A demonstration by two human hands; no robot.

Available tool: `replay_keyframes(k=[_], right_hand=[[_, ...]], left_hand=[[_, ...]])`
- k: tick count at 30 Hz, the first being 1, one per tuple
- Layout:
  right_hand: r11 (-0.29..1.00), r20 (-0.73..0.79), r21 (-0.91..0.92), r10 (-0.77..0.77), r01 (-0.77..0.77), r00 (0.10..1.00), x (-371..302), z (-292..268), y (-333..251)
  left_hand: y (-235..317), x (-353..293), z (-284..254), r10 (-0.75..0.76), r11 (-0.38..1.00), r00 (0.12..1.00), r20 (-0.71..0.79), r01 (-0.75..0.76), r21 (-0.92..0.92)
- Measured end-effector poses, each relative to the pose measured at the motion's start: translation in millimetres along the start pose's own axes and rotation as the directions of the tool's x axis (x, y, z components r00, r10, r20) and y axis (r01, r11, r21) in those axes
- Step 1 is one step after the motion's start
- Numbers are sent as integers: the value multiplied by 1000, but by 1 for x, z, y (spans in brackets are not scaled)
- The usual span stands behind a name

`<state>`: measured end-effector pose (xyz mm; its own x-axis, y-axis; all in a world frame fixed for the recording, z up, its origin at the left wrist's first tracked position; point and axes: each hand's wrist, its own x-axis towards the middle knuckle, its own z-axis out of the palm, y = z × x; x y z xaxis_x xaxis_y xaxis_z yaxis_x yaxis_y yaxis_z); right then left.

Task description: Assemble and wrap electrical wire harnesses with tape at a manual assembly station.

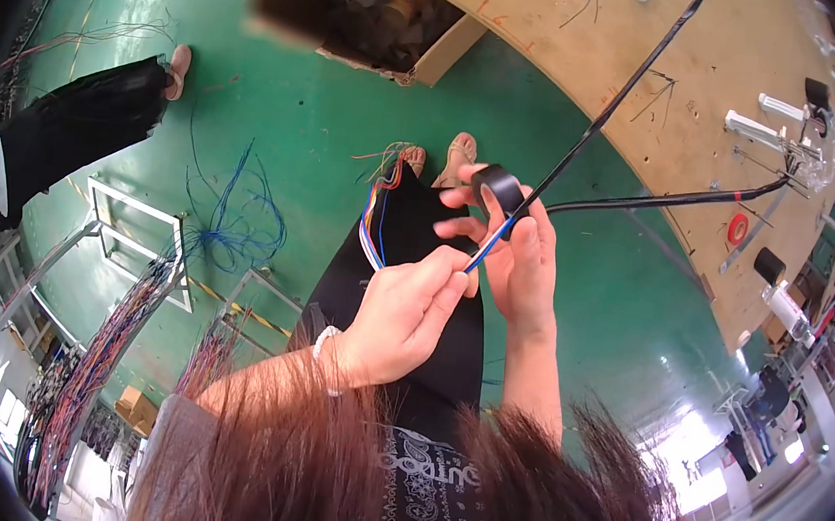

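Observation:
My left hand [410,312] is closed round a bundle of thin wires [369,226], blue, white, red and other colours, whose loose ends hang out on its left side. Between my two hands a short stretch of the bundle [486,250] shows bare blue and white. My right hand [520,270] grips a roll of black tape [498,190] right at the point where the bare wires meet the black-wrapped cable [610,108]. From there one wrapped branch climbs to the upper right, and a second branch [667,200] runs right toward the board.
A wooden board [655,93] with white clips [755,129] and a red tape roll [737,228] spans the upper right. A cardboard box [448,47] stands on the green floor. Wire bundles [120,317] hang on racks at left, near another person [89,123].

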<state>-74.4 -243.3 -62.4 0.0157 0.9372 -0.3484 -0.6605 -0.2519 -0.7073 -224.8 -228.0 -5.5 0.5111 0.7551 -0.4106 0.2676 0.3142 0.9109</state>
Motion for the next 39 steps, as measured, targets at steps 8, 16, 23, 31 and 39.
replay_keyframes(k=[8, 16, 23, 31, 39], right_hand=[[65, 167, -981, -201, 183, 965, -34, 61, -65], [928, -314, -373, -130, 4, 940, 8, 16, 2], [997, -276, -74, -16, -5, 961, -40, 33, 8], [517, -318, -850, -344, -104, 883, -26, 50, -22], [992, -215, -119, -69, 44, 974, -31, 21, 25]], left_hand=[[-27, -6, 4, 350, 824, 936, 44, -330, 460], [-11, -8, -7, -40, 996, 995, 95, 47, -72], [-14, -12, -11, -32, 985, 999, 30, 27, 173], [-8, -15, -6, 196, 886, 975, 101, -220, 408], [-14, -12, -25, 174, 928, 974, 145, -211, 306]])
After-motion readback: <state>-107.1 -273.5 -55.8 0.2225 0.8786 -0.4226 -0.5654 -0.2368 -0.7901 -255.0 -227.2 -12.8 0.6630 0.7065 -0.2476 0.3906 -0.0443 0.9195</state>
